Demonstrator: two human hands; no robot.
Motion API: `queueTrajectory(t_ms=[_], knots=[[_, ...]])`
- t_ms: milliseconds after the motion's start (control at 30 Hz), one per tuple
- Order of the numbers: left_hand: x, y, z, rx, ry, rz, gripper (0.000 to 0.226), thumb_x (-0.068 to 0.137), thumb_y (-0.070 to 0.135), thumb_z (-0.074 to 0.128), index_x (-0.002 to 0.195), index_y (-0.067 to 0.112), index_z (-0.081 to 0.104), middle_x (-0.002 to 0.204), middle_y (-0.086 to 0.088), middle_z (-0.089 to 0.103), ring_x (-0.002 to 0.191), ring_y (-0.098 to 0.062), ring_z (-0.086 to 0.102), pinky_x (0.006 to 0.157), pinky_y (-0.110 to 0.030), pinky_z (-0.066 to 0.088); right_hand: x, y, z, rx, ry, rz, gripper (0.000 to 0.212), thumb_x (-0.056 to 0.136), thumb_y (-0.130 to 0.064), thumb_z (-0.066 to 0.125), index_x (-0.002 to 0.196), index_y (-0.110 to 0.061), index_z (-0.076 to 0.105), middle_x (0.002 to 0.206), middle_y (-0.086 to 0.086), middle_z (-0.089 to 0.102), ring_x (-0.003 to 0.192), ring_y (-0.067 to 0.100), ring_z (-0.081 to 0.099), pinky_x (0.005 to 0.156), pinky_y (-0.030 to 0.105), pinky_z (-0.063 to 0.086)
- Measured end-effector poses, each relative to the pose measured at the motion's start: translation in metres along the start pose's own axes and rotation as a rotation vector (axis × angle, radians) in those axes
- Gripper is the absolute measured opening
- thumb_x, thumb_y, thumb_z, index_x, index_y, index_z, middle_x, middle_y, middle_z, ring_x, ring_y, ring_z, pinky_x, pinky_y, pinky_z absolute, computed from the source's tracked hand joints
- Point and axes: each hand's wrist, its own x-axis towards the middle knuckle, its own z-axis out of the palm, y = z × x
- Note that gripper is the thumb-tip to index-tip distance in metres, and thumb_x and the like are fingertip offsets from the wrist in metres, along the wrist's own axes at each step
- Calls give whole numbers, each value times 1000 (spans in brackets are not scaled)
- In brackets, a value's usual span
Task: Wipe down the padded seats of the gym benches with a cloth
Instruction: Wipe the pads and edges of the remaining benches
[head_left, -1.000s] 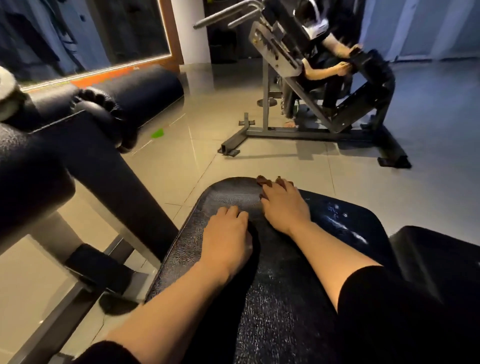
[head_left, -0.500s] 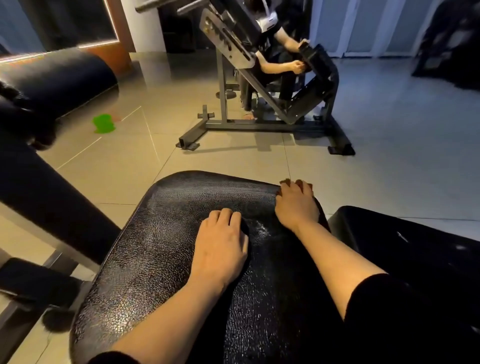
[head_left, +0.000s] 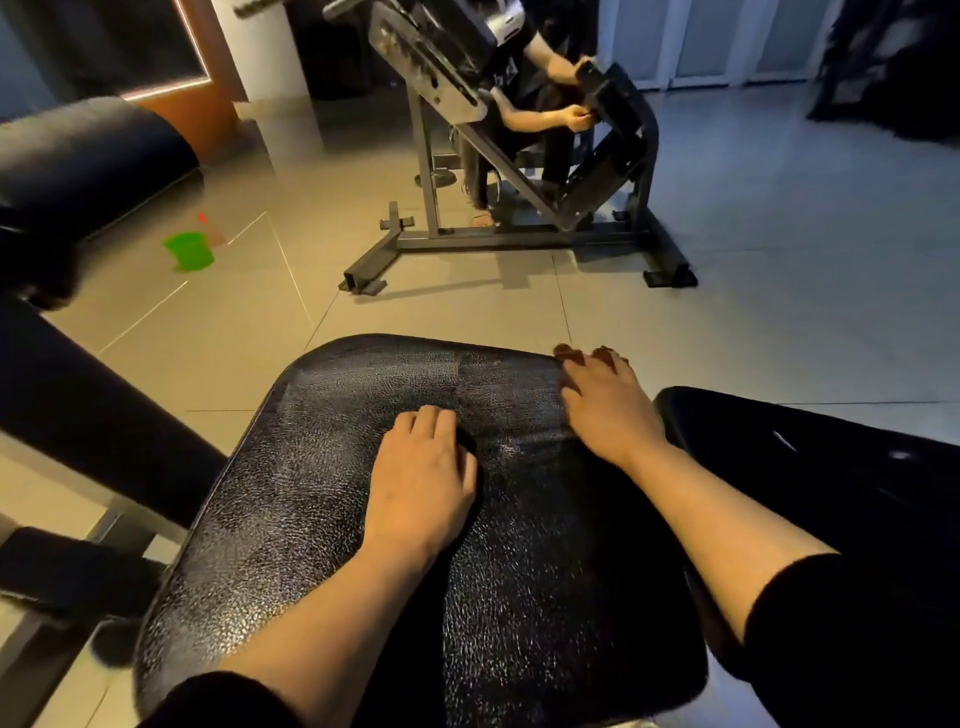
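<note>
Seat pad (head_left: 322, 509) sits centre frame, black cracked vinyl, both hands on it. Left hand (head_left: 423, 475) lies palm-down mid-pad, fingers curled over something dark (head_left: 466, 441) just showing beyond the knuckles, probably the cloth, but it's black on black so I can't confirm. Call it gripping the likely cloth, low confidence. Right hand (head_left: 605, 402) is at the far right corner of the pad, fingers hooked over the edge; the fingertips (head_left: 569, 353) look dark reddish, and whether that's nail colour or a scrap of rag I can't tell. My read: right hand holds the edge to brace the body and steady the pad, left does the rubbing. Glossy speckle on the near half could be dampness or just light on the cracked surface. A second pad (head_left: 831, 467) sits just beside the first on the right, likely next in line. Left side has a roller pad (head_left: 88, 150) and a slanted black frame (head_left: 93, 415). Green tub (head_left: 189, 252) on the floor tiles (head_left: 779, 291), well apart from the bench, maybe rinse water. Across the floor another person (head_left: 543, 93) is at a second machine (head_left: 519, 171), hands on its pad.
</note>
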Motion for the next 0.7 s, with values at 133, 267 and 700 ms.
queueTrajectory(t_ms=[133,267,700], knots=[[2,3,-1,26,-14,-8,30,92,37,45,110,14,53,110,-6,55,99,-23,47,91,-35,41,-9,-13,14,-82,49,35,48,103,-26,31,149,-12,30,157,8,28,146,29,12,120,38,8],[1,3,-2,27,-16,2,30,91,34,44,109,13,55,108,-7,56,98,-24,48,91,-36,42,-37,-26,26,-41,7,-144,53,102,-33,35,152,-18,25,159,-2,22,148,23,6,120,41,19],[3,1,1,22,-29,-5,32,91,37,43,110,13,52,109,-6,54,99,-24,47,91,-36,41,-19,-9,20,-62,7,-25,52,104,-33,30,152,-16,23,158,3,24,147,28,7,119,42,15]])
